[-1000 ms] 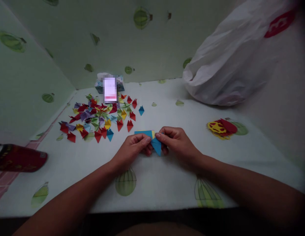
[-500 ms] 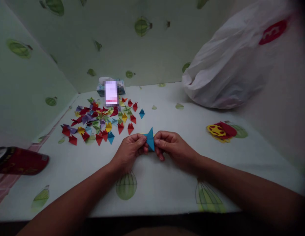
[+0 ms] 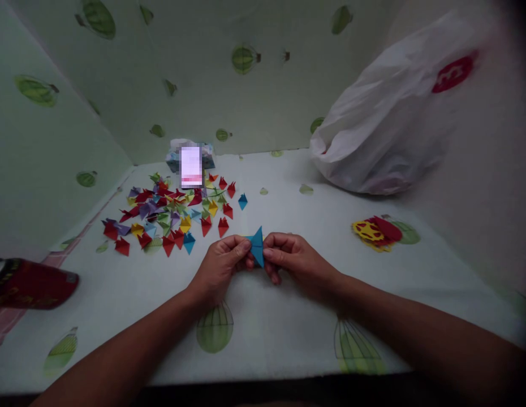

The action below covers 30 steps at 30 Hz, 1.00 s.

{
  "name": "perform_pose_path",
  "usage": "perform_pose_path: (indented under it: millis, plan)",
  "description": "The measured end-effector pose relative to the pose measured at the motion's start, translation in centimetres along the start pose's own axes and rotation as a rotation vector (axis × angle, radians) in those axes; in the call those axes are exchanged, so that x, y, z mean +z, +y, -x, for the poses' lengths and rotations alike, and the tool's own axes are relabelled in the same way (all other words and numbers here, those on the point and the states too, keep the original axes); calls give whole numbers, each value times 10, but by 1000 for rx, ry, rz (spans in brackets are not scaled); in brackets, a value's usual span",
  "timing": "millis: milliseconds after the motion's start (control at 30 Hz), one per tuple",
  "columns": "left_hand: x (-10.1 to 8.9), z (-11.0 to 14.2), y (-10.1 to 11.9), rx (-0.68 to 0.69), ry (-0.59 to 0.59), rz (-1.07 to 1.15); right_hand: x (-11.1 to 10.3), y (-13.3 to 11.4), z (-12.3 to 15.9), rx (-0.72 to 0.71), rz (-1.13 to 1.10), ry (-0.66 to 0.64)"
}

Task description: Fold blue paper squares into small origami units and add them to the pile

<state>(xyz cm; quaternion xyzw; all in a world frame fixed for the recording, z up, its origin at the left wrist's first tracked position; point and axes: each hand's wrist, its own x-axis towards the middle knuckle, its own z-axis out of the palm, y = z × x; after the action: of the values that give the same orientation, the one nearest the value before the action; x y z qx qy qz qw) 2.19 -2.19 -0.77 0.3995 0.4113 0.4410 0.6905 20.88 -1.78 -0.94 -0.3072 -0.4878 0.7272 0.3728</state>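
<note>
A blue piece of folded paper [image 3: 257, 247] is held between both hands above the middle of the table. Its right side shows a tall triangular flap with a crease across it. My left hand [image 3: 227, 260] pinches its left part between thumb and fingers. My right hand [image 3: 290, 254] pinches at its right edge, thumb on the near face. The fingers behind the paper are partly hidden. Beyond my left hand lies a spread pile of small folded paper pieces [image 3: 167, 240] in red, blue, yellow, green and purple. One blue folded piece [image 3: 243, 201] lies apart at the pile's right.
A phone with a lit screen [image 3: 191, 165] leans on a tissue box [image 3: 209, 156] at the back. A red can [image 3: 38, 284] is at the left edge. Red and yellow paper cutouts [image 3: 375, 233] lie at right, before a white plastic bag [image 3: 373, 135].
The view has tilted slightly, so everything sits a little lower in it. Both hands keep their pinch on the blue paper, whose triangular flap looks slightly changed in shape.
</note>
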Motion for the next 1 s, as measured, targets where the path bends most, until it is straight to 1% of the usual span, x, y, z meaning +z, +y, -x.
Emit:
perform_pose_path:
  millis: [233,467,633,733,900,1000]
  plan:
    - [-1,-2,0,24,16,-19,1,-2,0,-23,57,16]
    - [0,-2,-2,-27,-16,56,3,0,2,-15,35,6]
    - [-1,-2,-2,-24,-25,46,5,-3,3,-20,65,4]
    - [-3,-2,-2,26,5,-30,5,-5,3,-29,135,34]
    - [-3,1,0,160,81,-320,4,-6,3,-57,310,74]
    - [-1,4,2,199,121,-421,5,-5,3,-84,350,75]
